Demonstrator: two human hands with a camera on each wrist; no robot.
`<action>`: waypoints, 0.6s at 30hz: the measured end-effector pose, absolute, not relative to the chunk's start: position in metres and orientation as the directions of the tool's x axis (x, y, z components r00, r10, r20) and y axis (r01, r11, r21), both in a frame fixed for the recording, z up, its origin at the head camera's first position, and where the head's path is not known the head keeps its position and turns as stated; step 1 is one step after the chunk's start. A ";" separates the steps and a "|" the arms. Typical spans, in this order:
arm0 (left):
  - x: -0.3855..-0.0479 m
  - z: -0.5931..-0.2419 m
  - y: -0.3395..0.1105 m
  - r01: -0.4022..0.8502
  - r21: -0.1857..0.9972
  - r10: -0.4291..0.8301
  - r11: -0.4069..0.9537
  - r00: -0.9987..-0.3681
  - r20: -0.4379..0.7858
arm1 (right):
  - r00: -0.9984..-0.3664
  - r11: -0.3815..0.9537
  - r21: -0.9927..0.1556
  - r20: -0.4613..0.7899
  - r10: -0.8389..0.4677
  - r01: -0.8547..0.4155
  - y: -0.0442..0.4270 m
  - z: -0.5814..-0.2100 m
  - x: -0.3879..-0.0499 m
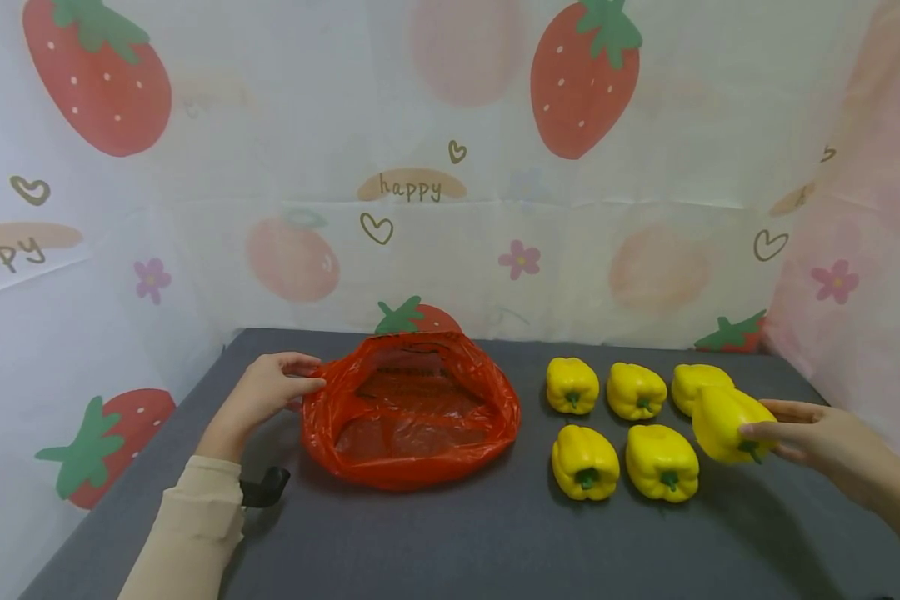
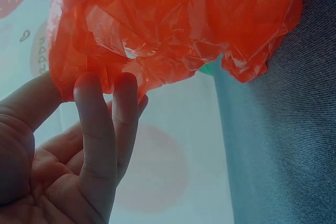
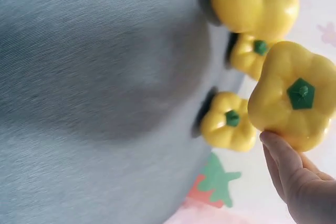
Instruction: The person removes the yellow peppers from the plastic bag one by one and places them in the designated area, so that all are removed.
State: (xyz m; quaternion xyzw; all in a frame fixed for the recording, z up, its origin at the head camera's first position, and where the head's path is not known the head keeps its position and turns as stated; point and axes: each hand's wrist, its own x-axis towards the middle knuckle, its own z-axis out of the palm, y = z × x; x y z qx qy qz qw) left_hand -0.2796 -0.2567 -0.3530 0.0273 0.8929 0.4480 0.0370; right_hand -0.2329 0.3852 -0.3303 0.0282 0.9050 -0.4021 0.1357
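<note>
A red plastic bag (image 1: 412,475) stands on the table with its mouth spread wide toward me. At its left rim, my left hand (image 1: 270,387) pinches the thin plastic between thumb and fingers; the left wrist view shows the fingertips against the bag (image 2: 173,24). My right hand (image 1: 825,437) grips a yellow bell pepper (image 1: 727,421) by its right side, raised off the table, its green stem facing me. In the right wrist view the held bell pepper (image 3: 278,77) covers part of the view behind it.
Several more yellow bell peppers sit right of the bag in two rows, including a front one (image 1: 585,462) and a back one (image 1: 572,385). The grey table (image 1: 450,550) meets a strawberry-printed cloth (image 1: 480,225) behind and at both sides.
</note>
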 end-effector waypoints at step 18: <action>-0.281 -0.353 -0.255 0.003 0.790 0.060 0.613 -0.997 -0.042 | -0.928 0.699 -0.683 -0.365 -0.074 0.213 0.412 -0.359 -0.236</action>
